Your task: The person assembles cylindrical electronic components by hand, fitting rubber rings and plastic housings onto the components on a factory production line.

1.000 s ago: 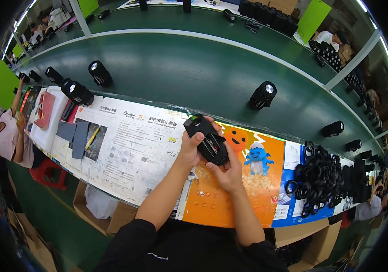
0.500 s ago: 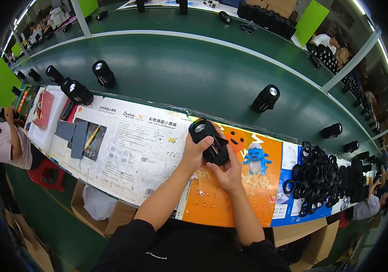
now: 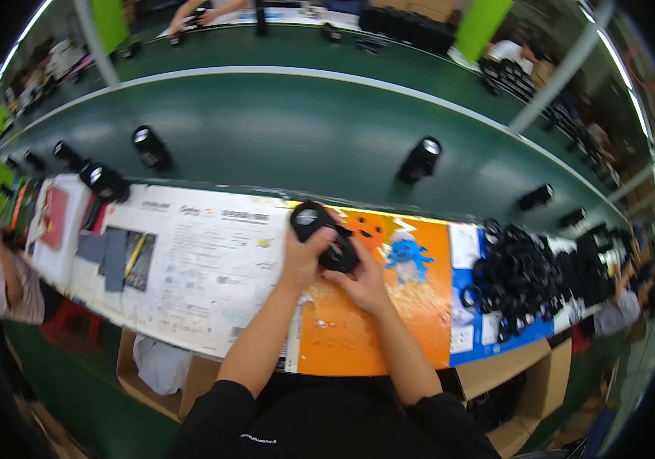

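Observation:
A black cylindrical speaker (image 3: 337,258) is between my two hands over the worktop, with its round, ringed end turned up and to the left. My left hand (image 3: 301,256) is wrapped round its left side, the thumb lying across the body. On the lower right side, my right hand (image 3: 364,281) grips it, fingers partly behind it. Below the hands lies an orange printed sheet (image 3: 373,336) with a blue cartoon figure. A white printed board (image 3: 197,260) covers the worktop to the left.
Black rings (image 3: 518,268) are heaped on a blue sheet at right. Similar speakers stand along the green conveyor (image 3: 281,138). Grey pads and a yellow pen (image 3: 135,251) lie left. Open cartons (image 3: 553,394) sit below the worktop's front edge. A person (image 3: 8,279) sits at far left.
The whole view has shifted and blurred slightly. Both hands keep hold of the speaker, with much the same grip. Another person's hands have come into view at the far upper left.

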Motion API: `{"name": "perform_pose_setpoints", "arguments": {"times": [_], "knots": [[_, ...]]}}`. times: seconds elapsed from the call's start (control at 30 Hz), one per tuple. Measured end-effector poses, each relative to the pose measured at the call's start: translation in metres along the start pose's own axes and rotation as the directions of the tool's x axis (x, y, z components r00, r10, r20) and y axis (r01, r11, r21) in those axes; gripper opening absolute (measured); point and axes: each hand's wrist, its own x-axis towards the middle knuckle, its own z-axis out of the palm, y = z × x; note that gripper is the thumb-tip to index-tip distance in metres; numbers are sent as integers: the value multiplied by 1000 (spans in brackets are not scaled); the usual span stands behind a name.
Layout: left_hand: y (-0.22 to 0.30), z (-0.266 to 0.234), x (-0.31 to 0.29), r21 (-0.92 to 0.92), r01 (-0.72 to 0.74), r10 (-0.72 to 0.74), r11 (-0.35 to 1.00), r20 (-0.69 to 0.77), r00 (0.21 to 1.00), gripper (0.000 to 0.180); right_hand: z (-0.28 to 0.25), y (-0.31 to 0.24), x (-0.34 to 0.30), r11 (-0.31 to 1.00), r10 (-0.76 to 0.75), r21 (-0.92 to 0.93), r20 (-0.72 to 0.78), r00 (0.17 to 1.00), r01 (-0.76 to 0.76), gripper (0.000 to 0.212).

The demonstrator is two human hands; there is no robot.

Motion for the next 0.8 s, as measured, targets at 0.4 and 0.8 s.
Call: {"name": "perform_pose_setpoints", "arguments": {"times": [0.4, 0.8], "knots": [[17, -2, -2, 207, 144, -148, 968, 3, 989, 52, -145, -78, -40, 623, -327, -781, -310, 893, -44, 27], [16, 1, -6, 227, 96, -115, 969, 73, 991, 57, -297, -151, -18, -254, -93, -946, -185, 978, -203, 20]]}}
